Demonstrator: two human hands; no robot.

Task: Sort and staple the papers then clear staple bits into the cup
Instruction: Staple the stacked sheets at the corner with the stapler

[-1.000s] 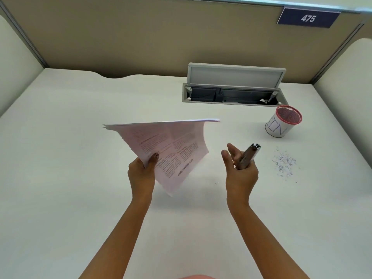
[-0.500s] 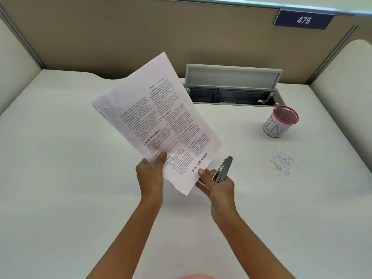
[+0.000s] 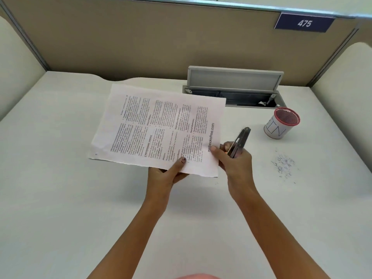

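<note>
Left hand [image 3: 167, 174] and right hand [image 3: 233, 162] grip papers [image 3: 161, 127]; right also clamps stapler [image 3: 240, 142].

Both forearms are bare, with no sleeves, watch or rings in sight. The left hand [image 3: 167, 174] has a dark-painted thumbnail; the right hand [image 3: 235, 164] has short nails.

Bright, even overhead light, faint soft shadows under the arms, wide-angle bowing at the edges.
</note>
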